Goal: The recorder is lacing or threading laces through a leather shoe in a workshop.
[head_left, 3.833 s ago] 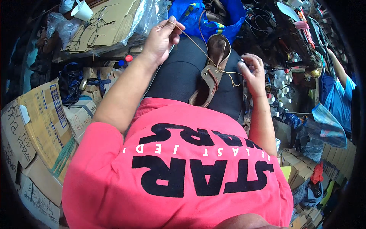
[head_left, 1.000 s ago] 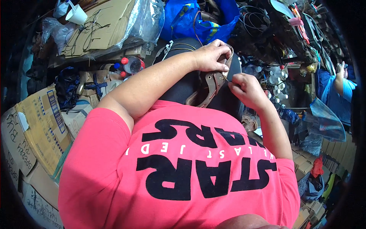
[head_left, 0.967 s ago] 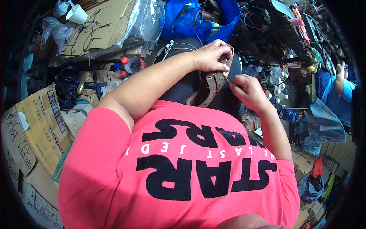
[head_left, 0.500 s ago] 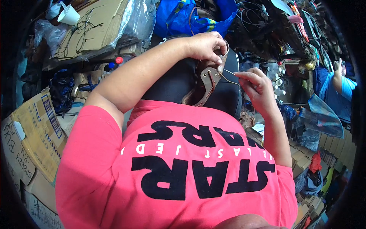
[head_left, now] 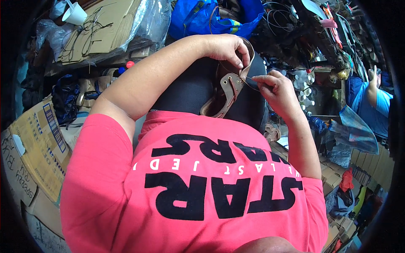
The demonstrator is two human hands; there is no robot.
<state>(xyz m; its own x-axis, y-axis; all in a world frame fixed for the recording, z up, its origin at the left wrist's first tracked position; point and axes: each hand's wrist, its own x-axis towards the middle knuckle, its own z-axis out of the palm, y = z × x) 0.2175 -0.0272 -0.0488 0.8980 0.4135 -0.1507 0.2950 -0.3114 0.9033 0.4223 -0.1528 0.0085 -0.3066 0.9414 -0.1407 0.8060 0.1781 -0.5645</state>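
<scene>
Gently curved leather shoe upper (head_left: 230,89) — round eyelets (head_left: 230,78)

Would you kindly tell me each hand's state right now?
Left hand: closed, holding the brown leather shoe.
Right hand: closed, pinching a thin needle or thread.

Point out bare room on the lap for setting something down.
Widest: the left thigh, between the left forearm and the leather shoe upper. A narrower patch is the right thigh, between the upper and right hand, below the thread. Crowded: bottles beyond the right hand, blue bag past the left hand.
</scene>
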